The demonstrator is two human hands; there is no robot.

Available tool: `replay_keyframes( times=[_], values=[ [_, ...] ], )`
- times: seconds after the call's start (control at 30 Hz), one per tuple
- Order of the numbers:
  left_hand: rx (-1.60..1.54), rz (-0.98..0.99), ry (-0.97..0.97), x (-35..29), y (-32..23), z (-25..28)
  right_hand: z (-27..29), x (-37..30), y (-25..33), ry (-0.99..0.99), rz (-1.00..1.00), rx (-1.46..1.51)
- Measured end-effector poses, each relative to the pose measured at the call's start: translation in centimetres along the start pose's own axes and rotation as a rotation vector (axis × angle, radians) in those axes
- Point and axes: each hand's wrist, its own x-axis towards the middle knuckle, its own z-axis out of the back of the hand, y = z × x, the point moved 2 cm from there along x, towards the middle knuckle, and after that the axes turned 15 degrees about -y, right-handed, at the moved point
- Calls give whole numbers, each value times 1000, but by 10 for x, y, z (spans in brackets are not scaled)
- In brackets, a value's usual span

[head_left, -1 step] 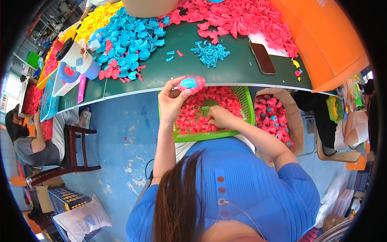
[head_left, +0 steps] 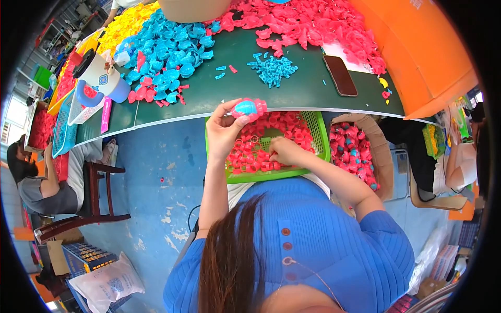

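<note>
Green tabletop [head_left: 219, 91] is stretching beyond the grip. A pink-and-blue toy [head_left: 247, 109] is sitting pinched in the left hand [head_left: 223, 133], near a green basket [head_left: 324, 142]. Below that grip, the right hand [head_left: 287, 152] is resting among pink rings [head_left: 252, 167]; whether it is gripping any, I cannot tell. Small blue pieces [head_left: 274, 71] are lying past the grip.

Two hands [head_left: 221, 136], one held pink-and-blue piece [head_left: 246, 109], one green basket [head_left: 253, 176] at the lap. On the table [head_left: 209, 91]: one phone [head_left: 340, 76], one lidded cup [head_left: 97, 71], one tan container [head_left: 193, 9]. Overlapping pink rings [head_left: 297, 133] in the basket number, probably, several dozen.
</note>
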Motion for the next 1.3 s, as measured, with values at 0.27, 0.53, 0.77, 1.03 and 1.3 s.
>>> replay_keyframes(
  times=[0.27, 0.53, 0.77, 1.03, 1.3],
  values=[
    [-33, -9, 18, -2, 7, -2, 35, 4, -1, -87, -109, 144],
    [-8, 17, 18, -4, 8, -6, 73, 1, 28, -327, -356, 488],
    [-62, 81, 25, -13, 7, -16, 141, 13, 61, -613, -340, 1149],
    [-157, 48, 57, -17, 8, -21, 128, 29, 76, -768, -179, 1473],
    [-234, 29, 30, -17, 3, -21, 130, 27, 93, -691, -271, 1359]
  ],
)
